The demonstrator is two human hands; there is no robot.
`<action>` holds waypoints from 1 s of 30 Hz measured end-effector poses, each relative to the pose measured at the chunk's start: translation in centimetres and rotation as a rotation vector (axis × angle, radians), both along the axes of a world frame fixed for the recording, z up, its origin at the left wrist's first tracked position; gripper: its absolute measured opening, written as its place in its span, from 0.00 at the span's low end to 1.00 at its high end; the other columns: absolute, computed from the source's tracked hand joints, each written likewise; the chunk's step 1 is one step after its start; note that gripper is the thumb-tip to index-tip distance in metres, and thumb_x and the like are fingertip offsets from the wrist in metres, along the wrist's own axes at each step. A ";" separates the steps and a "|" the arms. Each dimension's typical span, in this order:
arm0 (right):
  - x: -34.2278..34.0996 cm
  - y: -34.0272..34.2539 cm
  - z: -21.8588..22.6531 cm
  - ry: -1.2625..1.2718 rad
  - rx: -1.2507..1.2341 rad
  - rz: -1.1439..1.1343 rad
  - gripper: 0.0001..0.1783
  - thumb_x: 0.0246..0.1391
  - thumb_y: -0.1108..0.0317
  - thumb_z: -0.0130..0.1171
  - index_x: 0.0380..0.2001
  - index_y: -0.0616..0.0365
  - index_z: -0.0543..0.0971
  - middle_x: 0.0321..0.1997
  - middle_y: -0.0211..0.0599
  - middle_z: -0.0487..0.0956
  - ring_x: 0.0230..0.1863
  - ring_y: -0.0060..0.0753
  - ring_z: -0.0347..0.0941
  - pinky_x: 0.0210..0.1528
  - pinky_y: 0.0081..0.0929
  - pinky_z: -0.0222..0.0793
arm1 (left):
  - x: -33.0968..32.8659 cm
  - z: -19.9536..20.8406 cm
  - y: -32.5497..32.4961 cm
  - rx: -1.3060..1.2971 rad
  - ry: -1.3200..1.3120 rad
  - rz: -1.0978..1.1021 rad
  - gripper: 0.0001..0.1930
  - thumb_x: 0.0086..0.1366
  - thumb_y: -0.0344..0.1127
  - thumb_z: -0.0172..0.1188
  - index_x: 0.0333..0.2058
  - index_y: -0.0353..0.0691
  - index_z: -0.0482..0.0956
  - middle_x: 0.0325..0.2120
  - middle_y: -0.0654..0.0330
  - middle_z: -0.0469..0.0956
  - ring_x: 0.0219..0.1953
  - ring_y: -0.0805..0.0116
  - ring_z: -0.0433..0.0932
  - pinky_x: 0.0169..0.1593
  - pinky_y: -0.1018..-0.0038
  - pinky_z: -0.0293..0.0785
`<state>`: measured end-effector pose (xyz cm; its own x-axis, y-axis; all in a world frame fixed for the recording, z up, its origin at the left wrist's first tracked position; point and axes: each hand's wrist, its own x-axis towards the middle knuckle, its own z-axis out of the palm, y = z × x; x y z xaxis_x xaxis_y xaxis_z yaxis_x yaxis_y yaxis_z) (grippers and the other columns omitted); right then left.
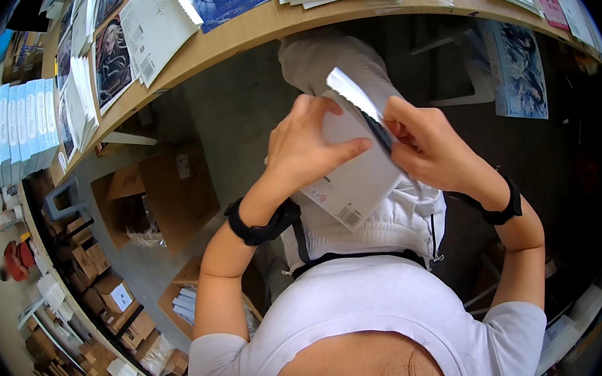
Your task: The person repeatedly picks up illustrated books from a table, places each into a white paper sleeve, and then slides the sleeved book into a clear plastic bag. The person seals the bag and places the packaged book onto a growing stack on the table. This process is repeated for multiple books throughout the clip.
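Observation:
Above my lap I hold a flat white cardboard envelope [355, 177], tilted, with a barcode on its lower corner. My left hand [304, 139] grips its left side, the thumb lying across the face near the top. At the upper right edge my right hand [427, 143] pinches the envelope with curled fingers. A white flap with a jagged edge [354, 91] stands up between the hands. Along that edge runs a dark strip [377, 131]; whether it is the opening or something inside, I cannot tell.
Ahead curves a wooden table [258, 35] bearing stacks of white envelopes [161, 26] and illustrated prints [114, 61]. Light-blue boxes [24, 129] stand at the left. Open cardboard boxes [177, 194] sit on the floor below. A blue illustrated box [518, 75] is under the table, far right.

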<state>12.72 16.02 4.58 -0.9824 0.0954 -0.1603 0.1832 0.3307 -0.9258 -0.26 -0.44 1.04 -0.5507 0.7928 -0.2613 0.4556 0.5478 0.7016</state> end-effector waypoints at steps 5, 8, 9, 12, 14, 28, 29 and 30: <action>-1.5 -0.9 0.0 -0.100 -0.176 0.024 0.08 0.43 0.81 0.49 0.29 0.62 0.64 0.17 0.39 0.66 0.15 0.29 0.68 0.18 0.26 0.62 | 0.0 0.1 0.3 0.021 -0.060 0.024 0.24 0.48 0.52 0.63 0.39 0.42 0.75 0.40 0.55 0.72 0.43 0.53 0.75 0.44 0.64 0.71; -1.8 -0.6 -0.1 -0.186 -0.301 -0.011 0.07 0.45 0.81 0.46 0.29 0.62 0.64 0.21 0.35 0.67 0.15 0.25 0.70 0.17 0.22 0.64 | -0.4 -0.4 0.1 -0.023 -0.063 0.024 0.22 0.48 0.44 0.59 0.41 0.40 0.75 0.41 0.53 0.72 0.44 0.51 0.74 0.46 0.63 0.70; -1.7 -0.6 -0.4 -0.173 -0.321 -0.018 0.06 0.46 0.80 0.46 0.29 0.62 0.63 0.24 0.33 0.67 0.16 0.23 0.71 0.16 0.20 0.65 | -0.6 -0.6 0.1 -0.056 -0.061 0.017 0.22 0.48 0.42 0.57 0.42 0.39 0.74 0.41 0.52 0.72 0.45 0.50 0.74 0.47 0.63 0.69; -2.1 -0.1 -0.8 -0.172 -0.406 -0.130 0.06 0.46 0.79 0.46 0.29 0.61 0.63 0.23 0.32 0.66 0.15 0.22 0.71 0.15 0.20 0.65 | -0.7 -1.1 0.0 -0.055 -0.138 0.103 0.23 0.47 0.40 0.55 0.43 0.38 0.74 0.42 0.50 0.72 0.47 0.48 0.72 0.48 0.63 0.69; -2.5 0.1 -0.7 -0.188 -0.420 -0.147 0.06 0.46 0.79 0.46 0.29 0.61 0.63 0.23 0.32 0.66 0.15 0.22 0.70 0.15 0.21 0.65 | -0.8 -1.7 0.0 -0.044 -0.152 0.116 0.23 0.47 0.41 0.55 0.43 0.39 0.74 0.42 0.50 0.72 0.46 0.48 0.72 0.48 0.63 0.69; -3.6 0.5 -0.7 -0.218 -0.396 -0.082 0.09 0.44 0.82 0.45 0.31 0.62 0.64 0.25 0.32 0.68 0.15 0.21 0.70 0.15 0.20 0.66 | -1.9 -4.1 -0.8 0.047 -0.127 0.084 0.24 0.48 0.42 0.56 0.45 0.39 0.73 0.43 0.49 0.72 0.47 0.48 0.72 0.49 0.63 0.68; -3.5 0.6 -1.1 -0.186 -0.407 -0.064 0.09 0.43 0.83 0.45 0.31 0.62 0.64 0.24 0.32 0.68 0.16 0.22 0.71 0.15 0.21 0.67 | -1.8 -3.8 -0.8 0.053 -0.127 0.083 0.24 0.48 0.42 0.56 0.45 0.39 0.73 0.43 0.49 0.72 0.47 0.48 0.72 0.49 0.63 0.68; -3.6 0.5 -1.3 -0.200 -0.383 -0.051 0.08 0.44 0.83 0.46 0.30 0.62 0.64 0.23 0.32 0.68 0.16 0.22 0.71 0.15 0.21 0.67 | -1.8 -3.8 -0.8 0.055 -0.128 0.084 0.24 0.48 0.42 0.56 0.44 0.39 0.74 0.44 0.49 0.72 0.47 0.48 0.72 0.50 0.63 0.68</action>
